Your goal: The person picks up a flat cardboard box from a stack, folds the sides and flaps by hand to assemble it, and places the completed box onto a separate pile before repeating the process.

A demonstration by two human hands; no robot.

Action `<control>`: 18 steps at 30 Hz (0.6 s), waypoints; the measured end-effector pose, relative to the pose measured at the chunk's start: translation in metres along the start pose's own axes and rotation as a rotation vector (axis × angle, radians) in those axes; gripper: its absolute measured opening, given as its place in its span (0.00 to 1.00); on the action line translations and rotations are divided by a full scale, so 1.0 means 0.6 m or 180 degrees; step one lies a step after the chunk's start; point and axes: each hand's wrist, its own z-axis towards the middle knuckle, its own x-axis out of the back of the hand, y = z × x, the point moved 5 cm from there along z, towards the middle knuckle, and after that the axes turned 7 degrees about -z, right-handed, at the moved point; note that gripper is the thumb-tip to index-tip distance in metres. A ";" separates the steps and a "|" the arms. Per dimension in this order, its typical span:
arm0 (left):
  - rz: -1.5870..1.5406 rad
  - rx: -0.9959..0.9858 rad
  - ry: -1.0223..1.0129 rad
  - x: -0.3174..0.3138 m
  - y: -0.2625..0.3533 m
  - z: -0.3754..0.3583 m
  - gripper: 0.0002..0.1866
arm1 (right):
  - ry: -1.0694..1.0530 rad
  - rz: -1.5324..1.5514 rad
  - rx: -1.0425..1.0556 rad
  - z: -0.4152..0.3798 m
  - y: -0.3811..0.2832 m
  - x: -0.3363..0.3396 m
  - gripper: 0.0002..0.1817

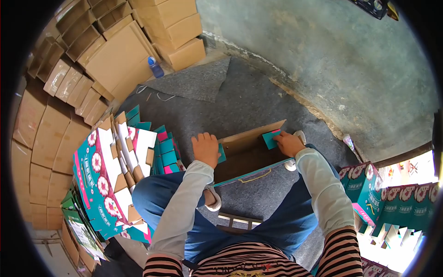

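Observation:
An open carton [247,159], brown inside with a teal outer edge and a yellow cord handle, lies between my knees. My left hand [206,148] is at its left end, fingers bent over a small teal flap [222,153]. At the right end my right hand [289,143] pinches another teal flap [271,139] between thumb and fingers. The carton's inside looks hollow, with its long far wall standing up.
Flat printed cartons [99,184] lean in a stack at my left. Brown boxes [173,32] are piled behind, near a blue bottle [155,67]. Finished-looking teal boxes [364,187] stand at the right. A concrete wall [323,55] rises ahead; a small wooden frame [237,220] lies between my legs.

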 end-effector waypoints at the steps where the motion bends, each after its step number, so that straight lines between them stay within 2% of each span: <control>1: 0.0078 0.0022 -0.0153 -0.024 0.004 0.009 0.27 | -0.0007 -0.0023 0.0033 0.000 -0.001 -0.002 0.13; 3: 0.0256 0.0063 -0.0465 -0.050 0.012 0.024 0.26 | -0.0017 -0.0051 0.0099 -0.001 -0.001 -0.010 0.13; 6: 0.0193 -0.0100 -0.0443 -0.065 0.003 0.029 0.24 | -0.0022 0.0082 0.0051 0.000 0.005 -0.015 0.12; 9: 0.0293 -0.0379 -0.0156 -0.065 0.006 0.009 0.23 | -0.0075 0.0209 -0.0276 0.006 0.024 -0.011 0.11; 12: 0.0173 -0.0572 0.0104 -0.044 0.008 -0.005 0.23 | 0.0132 0.0476 -0.0982 0.007 0.055 -0.004 0.12; 15: 0.0484 -0.0521 0.0131 -0.060 0.004 0.003 0.23 | 0.0156 0.1105 -0.1564 -0.004 0.072 0.011 0.22; 18: 0.0600 -0.0548 0.0063 -0.065 0.006 0.001 0.24 | 0.0467 0.1486 -0.1422 -0.009 0.068 0.034 0.39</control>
